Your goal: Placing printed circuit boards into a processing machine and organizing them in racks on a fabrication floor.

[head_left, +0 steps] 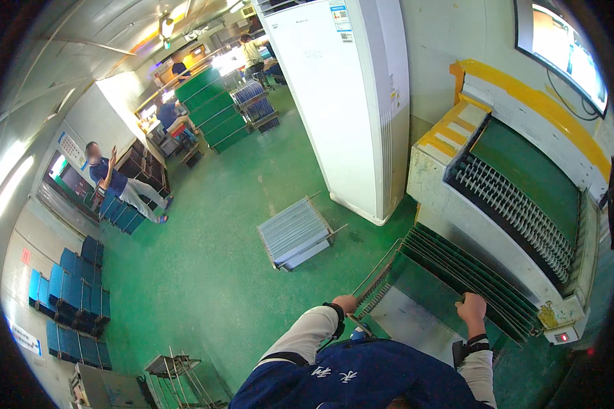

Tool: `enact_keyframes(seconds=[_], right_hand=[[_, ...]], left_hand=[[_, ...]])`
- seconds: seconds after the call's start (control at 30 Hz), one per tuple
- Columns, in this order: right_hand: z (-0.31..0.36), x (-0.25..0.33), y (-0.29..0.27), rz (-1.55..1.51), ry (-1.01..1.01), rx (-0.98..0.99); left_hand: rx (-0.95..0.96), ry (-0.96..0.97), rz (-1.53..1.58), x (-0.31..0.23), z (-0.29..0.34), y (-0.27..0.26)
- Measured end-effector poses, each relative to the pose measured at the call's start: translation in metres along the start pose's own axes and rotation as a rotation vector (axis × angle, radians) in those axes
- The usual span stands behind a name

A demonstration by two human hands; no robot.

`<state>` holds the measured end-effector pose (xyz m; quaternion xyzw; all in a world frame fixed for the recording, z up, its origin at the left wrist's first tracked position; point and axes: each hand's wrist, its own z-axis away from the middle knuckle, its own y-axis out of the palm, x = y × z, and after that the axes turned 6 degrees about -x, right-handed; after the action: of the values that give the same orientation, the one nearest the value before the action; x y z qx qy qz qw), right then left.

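Observation:
In front of me, beside the machine, stands a metal rack (376, 274) with rods and coil-like slot dividers, holding several thin dark green panels (467, 283) on edge. My left hand (346, 304) is closed round the rack's frame at its left corner. At the right, my right hand (471, 310) is curled with its fingers pressed together on the edge of a green panel (419, 285), nearest me; its fingertips are partly hidden. Below that panel a pale grey surface (416, 324) shows between my arms.
A machine with a roller conveyor (518, 211) stands close on my right. Ahead is a tall white cabinet unit (341, 102). A rack of pale panels (297, 235) sits on the green floor. Blue racks (78, 293) line the left wall; a person (123, 180) sits farther back.

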<state>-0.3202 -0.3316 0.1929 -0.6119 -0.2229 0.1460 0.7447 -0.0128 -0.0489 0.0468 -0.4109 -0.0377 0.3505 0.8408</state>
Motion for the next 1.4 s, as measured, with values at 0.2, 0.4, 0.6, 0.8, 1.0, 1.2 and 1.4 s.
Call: enact_keyframes(seconds=[0.2, 0.4, 0.6, 0.8, 1.0, 1.2, 1.4], right_hand=[[0.000, -0.001, -0.001, 0.017, -0.003, 0.007], [0.000, -0.001, -0.001, 0.024, 0.003, 0.008], [0.000, -0.001, -0.001, 0.008, -0.007, -0.011], [-0.001, -0.003, 0.000, 0.007, -0.001, 0.011], [0.002, 0.003, -0.009, 0.003, 0.005, 0.010], [0.000, 0.001, -0.005, 0.007, 0.011, 0.004], [-0.001, -0.001, -0.002, 0.008, 0.017, 0.003]], left_hand=[[-0.010, -0.027, 0.015, -0.001, -0.005, 0.003], [0.018, -0.022, 0.001, 0.001, -0.007, 0.004], [-0.043, -0.044, 0.032, 0.002, -0.010, 0.009], [0.005, -0.033, 0.011, 0.002, -0.009, 0.006], [-0.031, -0.010, 0.022, -0.004, 0.001, -0.001], [-0.005, -0.035, 0.009, 0.002, -0.007, 0.006], [0.002, -0.022, -0.046, -0.002, -0.007, 0.003]])
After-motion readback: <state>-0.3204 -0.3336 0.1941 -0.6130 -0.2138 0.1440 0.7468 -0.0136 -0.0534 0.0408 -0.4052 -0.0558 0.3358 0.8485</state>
